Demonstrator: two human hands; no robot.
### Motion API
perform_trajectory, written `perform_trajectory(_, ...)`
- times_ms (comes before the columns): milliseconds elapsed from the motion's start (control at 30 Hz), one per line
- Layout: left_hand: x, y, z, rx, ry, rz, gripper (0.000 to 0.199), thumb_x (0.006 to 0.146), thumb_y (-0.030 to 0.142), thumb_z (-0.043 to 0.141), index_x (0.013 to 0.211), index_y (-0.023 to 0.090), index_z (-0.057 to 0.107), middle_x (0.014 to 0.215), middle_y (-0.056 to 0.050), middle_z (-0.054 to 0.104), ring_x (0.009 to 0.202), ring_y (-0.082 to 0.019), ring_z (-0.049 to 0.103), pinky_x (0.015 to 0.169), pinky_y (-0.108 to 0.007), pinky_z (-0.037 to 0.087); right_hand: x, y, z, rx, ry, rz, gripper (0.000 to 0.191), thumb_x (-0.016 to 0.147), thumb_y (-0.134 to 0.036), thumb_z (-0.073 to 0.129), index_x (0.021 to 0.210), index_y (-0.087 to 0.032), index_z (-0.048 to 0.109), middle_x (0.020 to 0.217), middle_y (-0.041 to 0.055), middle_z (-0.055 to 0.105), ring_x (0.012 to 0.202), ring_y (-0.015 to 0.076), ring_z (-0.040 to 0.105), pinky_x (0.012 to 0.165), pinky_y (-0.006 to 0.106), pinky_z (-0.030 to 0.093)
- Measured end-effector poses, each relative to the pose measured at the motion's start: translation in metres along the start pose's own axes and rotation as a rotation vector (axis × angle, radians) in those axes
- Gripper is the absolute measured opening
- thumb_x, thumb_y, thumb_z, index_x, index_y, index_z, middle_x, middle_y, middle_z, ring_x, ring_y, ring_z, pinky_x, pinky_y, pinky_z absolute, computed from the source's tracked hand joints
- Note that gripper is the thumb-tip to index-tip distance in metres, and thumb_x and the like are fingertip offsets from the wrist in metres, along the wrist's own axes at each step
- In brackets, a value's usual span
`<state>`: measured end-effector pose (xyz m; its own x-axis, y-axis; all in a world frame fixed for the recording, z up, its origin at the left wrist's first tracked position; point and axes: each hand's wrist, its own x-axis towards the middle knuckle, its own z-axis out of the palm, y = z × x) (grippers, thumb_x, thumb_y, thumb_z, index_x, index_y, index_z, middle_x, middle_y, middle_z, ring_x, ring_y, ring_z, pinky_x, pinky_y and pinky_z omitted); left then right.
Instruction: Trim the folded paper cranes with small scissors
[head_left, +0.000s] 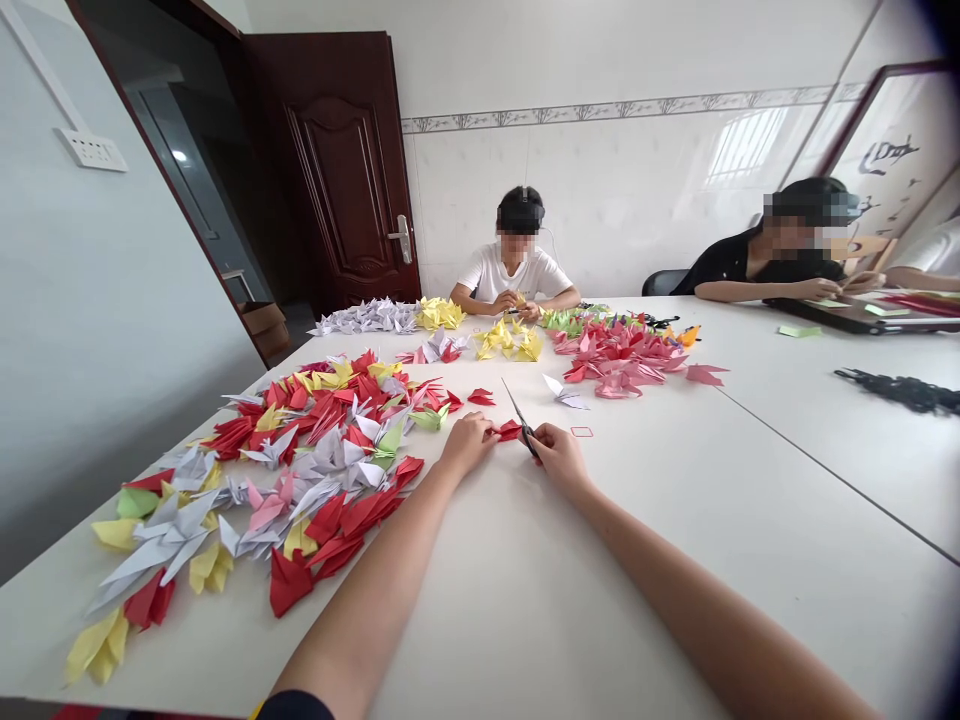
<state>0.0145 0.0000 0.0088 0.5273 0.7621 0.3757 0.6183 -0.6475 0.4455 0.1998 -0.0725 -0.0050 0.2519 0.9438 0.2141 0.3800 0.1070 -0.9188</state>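
A long white table (480,620) fills the room, with a dark wooden door (337,165) behind it and two co-workers seated along it: a person in a white T-shirt (512,275) at the far end and a person in a black top (750,260) to the right. A wide heap of paper cranes (285,470) in red, white, yellow and green spreads left of the hands, and a pile of red and pink cranes (622,355) lies farther off. A single white crane (564,393) sits apart, beyond the hands. Between the hands, just right of the big heap, is a scrap of red paper (510,431), held up close to the tabletop. The main risk is the narrow gap between the long scissors (523,425) and the fingers: a slip or a cut made too close could nick the left hand (469,445) or tear the scrap. The left hand is closed, its fingers pinching the scrap at one end. The right hand (561,458) is curled around the scissors' handles, with the blades pointing away across the table; how far they are open is hard to tell.
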Motion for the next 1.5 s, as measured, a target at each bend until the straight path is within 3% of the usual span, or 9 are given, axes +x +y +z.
perform_trajectory(167, -0.003, 0.009, -0.001, -0.075, 0.065, 0.032, 0.015, 0.079, 0.023, 0.061, 0.065, 0.019, 0.061, 0.078, -0.004, 0.062, 0.073, -0.017, 0.057, 0.072, -0.029, 0.046, -0.001, -0.004, -0.002, 0.129, -0.009, 0.082, 0.042, 0.078, -0.062, 0.063, 0.072, -0.021, 0.054, 0.068, 0.0044, 0.069, 0.058, 0.0182, 0.063, 0.049, 0.026, 0.041)
perform_trajectory(333, -0.002, 0.012, 0.000, -0.319, 0.239, 0.016, 0.019, 0.069, 0.009, 0.060, 0.056, 0.018, 0.048, 0.099, -0.007, 0.066, 0.096, -0.020, 0.062, 0.086, -0.031, 0.048, -0.001, -0.005, -0.002, 0.248, -0.079, 0.087, 0.040, 0.077, -0.059, 0.066, 0.078, -0.021, 0.055, 0.083, 0.0082, 0.074, 0.073, 0.0212, 0.070, 0.053, 0.025, 0.046)
perform_trajectory(467, -0.001, 0.009, 0.002, -0.419, 0.170, -0.003, 0.022, 0.068, 0.008, 0.055, 0.054, 0.019, 0.041, 0.065, 0.000, 0.057, 0.080, -0.018, 0.062, 0.074, -0.028, 0.047, -0.001, -0.006, 0.000, 0.324, -0.157, 0.076, 0.038, 0.072, -0.054, 0.074, 0.081, -0.021, 0.057, 0.085, 0.0074, 0.074, 0.078, 0.0211, 0.069, 0.064, 0.030, 0.053)
perform_trajectory(567, -0.003, 0.012, 0.005, -0.483, 0.090, -0.022, 0.021, 0.071, 0.012, 0.055, 0.057, 0.019, 0.041, 0.057, 0.003, 0.049, 0.062, -0.013, 0.054, 0.061, -0.024, 0.042, -0.001, -0.007, 0.001, 0.381, -0.212, 0.078, 0.037, 0.070, -0.050, 0.076, 0.081, -0.020, 0.057, 0.079, 0.0051, 0.073, 0.076, 0.0193, 0.067, 0.072, 0.033, 0.055)
perform_trajectory(800, -0.002, 0.018, 0.005, -0.616, 0.131, -0.040, 0.010, 0.074, 0.020, 0.065, 0.079, 0.018, 0.057, 0.072, 0.000, 0.062, 0.069, -0.013, 0.060, 0.065, -0.024, 0.048, -0.002, -0.006, 0.001, 0.407, -0.220, 0.070, 0.036, 0.064, -0.042, 0.082, 0.079, -0.020, 0.057, 0.075, 0.0023, 0.071, 0.066, 0.0168, 0.063, 0.064, 0.029, 0.049)
perform_trajectory(1067, 0.003, 0.010, 0.004, -0.831, 0.261, -0.160, 0.041, 0.071, 0.034, 0.077, 0.107, 0.021, 0.061, 0.089, -0.004, 0.068, 0.070, -0.014, 0.063, 0.064, -0.025, 0.051, 0.000, -0.004, -0.001, 0.521, -0.232, 0.122, 0.036, 0.060, -0.033, 0.081, 0.077, -0.022, 0.052, 0.064, -0.0009, 0.069, 0.056, 0.0181, 0.062, 0.056, 0.029, 0.045)
perform_trajectory(1167, 0.006, 0.006, 0.007, -0.865, 0.220, -0.158, 0.037, 0.074, 0.048, 0.074, 0.093, 0.017, 0.067, 0.078, -0.003, 0.068, 0.070, -0.016, 0.063, 0.066, -0.027, 0.052, 0.001, -0.003, 0.000, 0.560, -0.196, 0.124, 0.039, 0.057, -0.032, 0.082, 0.075, -0.022, 0.049, 0.064, -0.0019, 0.068, 0.053, 0.0156, 0.059, 0.055, 0.027, 0.044)
perform_trajectory(1300, 0.007, 0.004, 0.010, -1.059, 0.100, -0.203, 0.063, 0.075, 0.071, 0.062, 0.092, 0.011, 0.073, 0.081, -0.009, 0.071, 0.082, -0.023, 0.068, 0.077, -0.036, 0.056, 0.002, -0.003, 0.000, 0.576, -0.101, 0.122, 0.042, 0.056, -0.035, 0.083, 0.074, -0.022, 0.048, 0.068, -0.0016, 0.069, 0.057, 0.0149, 0.059, 0.057, 0.027, 0.045)
perform_trajectory(1500, 0.005, 0.006, 0.012, -1.039, 0.039, -0.200, 0.068, 0.054, 0.038, 0.091, 0.114, 0.016, 0.071, 0.107, -0.012, 0.073, 0.104, -0.027, 0.067, 0.097, -0.043, 0.052, 0.001, -0.004, 0.000, 0.541, -0.135, 0.120, 0.044, 0.057, -0.040, 0.084, 0.076, -0.023, 0.047, 0.070, -0.0001, 0.069, 0.060, 0.0181, 0.064, 0.059, 0.031, 0.050)
